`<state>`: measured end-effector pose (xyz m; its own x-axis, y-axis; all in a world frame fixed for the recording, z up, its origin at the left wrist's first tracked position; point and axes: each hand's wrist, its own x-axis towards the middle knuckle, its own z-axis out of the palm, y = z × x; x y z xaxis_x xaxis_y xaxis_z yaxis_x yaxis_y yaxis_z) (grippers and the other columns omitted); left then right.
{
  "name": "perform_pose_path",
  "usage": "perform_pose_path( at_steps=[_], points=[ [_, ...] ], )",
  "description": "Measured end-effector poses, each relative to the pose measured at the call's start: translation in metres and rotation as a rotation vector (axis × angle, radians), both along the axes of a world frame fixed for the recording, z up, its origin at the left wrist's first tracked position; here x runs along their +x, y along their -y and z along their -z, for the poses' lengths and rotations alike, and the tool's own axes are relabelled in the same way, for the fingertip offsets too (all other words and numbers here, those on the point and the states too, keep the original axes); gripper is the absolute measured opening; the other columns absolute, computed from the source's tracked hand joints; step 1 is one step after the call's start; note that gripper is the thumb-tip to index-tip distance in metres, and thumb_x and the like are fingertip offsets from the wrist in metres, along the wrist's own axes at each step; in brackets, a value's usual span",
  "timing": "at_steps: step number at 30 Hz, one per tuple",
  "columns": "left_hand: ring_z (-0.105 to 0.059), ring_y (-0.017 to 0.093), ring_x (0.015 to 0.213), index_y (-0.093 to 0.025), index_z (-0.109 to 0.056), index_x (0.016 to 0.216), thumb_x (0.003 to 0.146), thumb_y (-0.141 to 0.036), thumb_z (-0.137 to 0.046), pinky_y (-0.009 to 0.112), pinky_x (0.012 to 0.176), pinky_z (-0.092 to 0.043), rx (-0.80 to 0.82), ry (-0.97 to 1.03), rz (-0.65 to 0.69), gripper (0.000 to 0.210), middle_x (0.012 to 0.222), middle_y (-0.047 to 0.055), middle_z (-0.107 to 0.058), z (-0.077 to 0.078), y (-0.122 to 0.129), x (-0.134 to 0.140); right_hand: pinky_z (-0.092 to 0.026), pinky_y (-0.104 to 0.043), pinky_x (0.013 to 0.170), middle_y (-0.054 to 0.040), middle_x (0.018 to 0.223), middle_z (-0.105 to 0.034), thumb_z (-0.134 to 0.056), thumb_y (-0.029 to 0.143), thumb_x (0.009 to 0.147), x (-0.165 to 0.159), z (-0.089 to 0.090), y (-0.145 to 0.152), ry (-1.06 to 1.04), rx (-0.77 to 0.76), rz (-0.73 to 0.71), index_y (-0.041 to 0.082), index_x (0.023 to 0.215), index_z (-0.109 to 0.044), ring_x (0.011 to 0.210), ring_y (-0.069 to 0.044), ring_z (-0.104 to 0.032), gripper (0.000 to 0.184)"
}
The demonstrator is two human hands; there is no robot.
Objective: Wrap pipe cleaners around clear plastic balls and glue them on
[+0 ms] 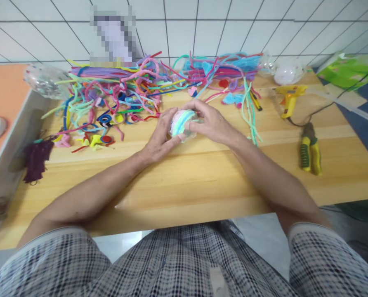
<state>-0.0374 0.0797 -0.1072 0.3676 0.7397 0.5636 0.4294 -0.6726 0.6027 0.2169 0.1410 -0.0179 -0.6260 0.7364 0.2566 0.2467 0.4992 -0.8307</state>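
Note:
A clear ball partly wrapped in pastel pipe cleaners [183, 119], striped pink, green and blue, is held between both hands above the middle of the wooden table. My left hand [161, 138] cups its left side, thumb along the near edge. On the right, my right hand [209, 121] grips the ball with its fingers curled over the top and far side. Part of the ball's right side looks bare and see-through. Just beyond the hands lie a small pink and blue piece [192, 91] and loose pipe cleaners.
Heaps of coloured pipe cleaners [109, 88] spread along the back. At right are a yellow glue gun [289, 100] with a cord, pliers [310, 150] and a yellow cutter [256, 100]. Clear balls [291, 71] stand behind. Dark tassels [38, 159] lie at left beside a raised board.

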Motion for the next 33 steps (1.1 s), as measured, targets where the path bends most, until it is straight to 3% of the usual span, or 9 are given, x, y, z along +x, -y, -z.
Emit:
perform_pose_path(
  at_steps=[7,13,17,25,30,33],
  points=[
    [-0.044,0.041,0.175,-0.038,-0.025,0.187,0.114,-0.066,-0.067,0.069,0.146,-0.037,-0.013,0.019,-0.020,0.088,0.186,0.017,-0.045,-0.006,0.010,0.005,-0.058,-0.059,0.124,-0.0065,0.141,-0.079,-0.082,0.034,0.088,0.002,0.000,0.006,-0.024,-0.025,-0.017,0.029,0.129,-0.075,0.137,-0.035,-0.071,0.042],
    [-0.039,0.043,0.179,-0.042,-0.025,0.187,0.113,-0.075,-0.063,0.067,0.150,-0.029,0.009,0.033,-0.020,0.090,0.190,0.013,-0.042,0.000,0.009,0.005,-0.059,-0.058,0.125,-0.0069,0.143,-0.079,-0.083,0.035,0.089,0.002,0.001,0.006,-0.038,-0.010,-0.033,0.029,0.130,-0.076,0.135,-0.035,-0.072,0.042],
    [-0.043,0.042,0.177,-0.041,-0.024,0.187,0.114,-0.071,-0.064,0.065,0.148,-0.035,0.057,0.012,-0.037,0.088,0.189,0.014,-0.044,0.000,0.008,0.005,-0.060,-0.058,0.123,-0.0058,0.142,-0.080,-0.081,0.033,0.090,0.003,0.006,0.004,-0.047,0.023,-0.043,0.029,0.133,-0.076,0.133,-0.033,-0.073,0.044],
    [-0.046,0.043,0.174,-0.036,-0.024,0.185,0.114,-0.067,-0.066,0.067,0.145,-0.039,0.060,-0.012,-0.068,0.087,0.185,0.017,-0.046,-0.010,0.013,0.005,-0.065,-0.054,0.116,-0.0064,0.142,-0.081,-0.087,0.056,0.098,0.005,0.020,-0.001,-0.088,0.034,-0.050,0.031,0.141,-0.075,0.131,-0.031,-0.076,0.051],
    [-0.048,0.041,0.172,-0.035,-0.030,0.183,0.115,-0.067,-0.064,0.065,0.145,-0.041,0.084,0.039,-0.068,0.082,0.180,0.016,-0.052,-0.007,0.011,0.008,-0.066,-0.054,0.115,-0.0084,0.148,-0.080,-0.082,0.057,0.103,0.006,0.024,0.001,-0.053,0.119,-0.019,0.030,0.145,-0.073,0.134,-0.032,-0.077,0.051],
    [-0.049,0.041,0.172,-0.036,-0.032,0.182,0.115,-0.068,-0.063,0.064,0.145,-0.040,0.110,0.072,-0.068,0.080,0.180,0.016,-0.053,-0.005,0.007,0.011,-0.066,-0.056,0.115,-0.0097,0.150,-0.078,-0.078,0.052,0.107,0.007,0.023,0.007,-0.003,0.253,0.048,0.031,0.148,-0.070,0.138,-0.033,-0.075,0.047]
  ],
)
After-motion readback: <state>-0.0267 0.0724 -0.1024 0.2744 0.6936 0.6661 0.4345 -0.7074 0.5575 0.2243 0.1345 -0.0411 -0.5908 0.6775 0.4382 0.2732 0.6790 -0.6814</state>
